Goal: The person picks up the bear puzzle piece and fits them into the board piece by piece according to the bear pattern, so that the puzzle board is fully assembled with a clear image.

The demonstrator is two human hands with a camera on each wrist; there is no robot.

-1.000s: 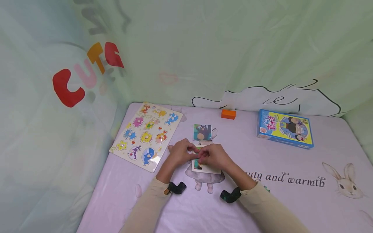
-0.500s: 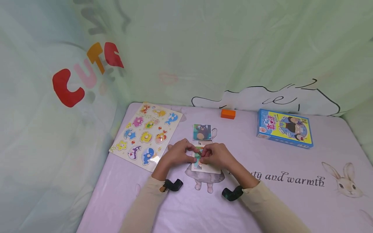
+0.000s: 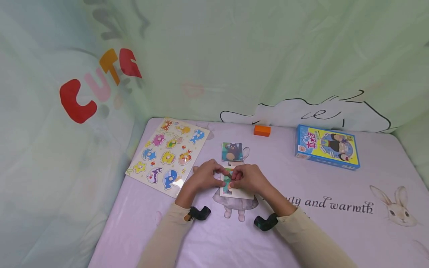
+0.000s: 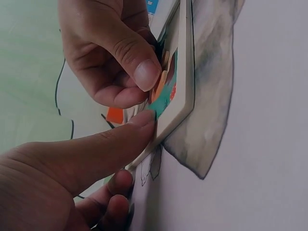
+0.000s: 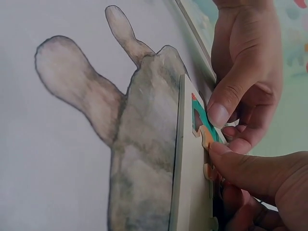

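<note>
A small cream puzzle board (image 3: 244,194) lies on the table below my hands, with teal-green picture pieces (image 3: 227,190) along its left side. My left hand (image 3: 205,176) holds the board's left side. In the left wrist view, the left thumb (image 4: 122,138) presses the rim and a green piece, while other fingertips lie beside the edge. Between thumb and fingers, my right hand (image 3: 250,177) pinches a jigsaw piece with an orange edge (image 4: 160,87), over the laid pieces. The fingers hide most of its picture. A square bear picture card (image 3: 232,152) lies just beyond the board.
On the left is a large peg puzzle board (image 3: 177,149) with sea animals. An orange block (image 3: 262,130) stands near the back edge. Toward the back right lies a blue and yellow box (image 3: 327,147). Printed curtains rise behind and left of the table.
Since the first frame my hands have parted slightly, and the left thumb has moved down along the board's edge. More of the green pieces shows. Almost nothing differs over the last half second.
</note>
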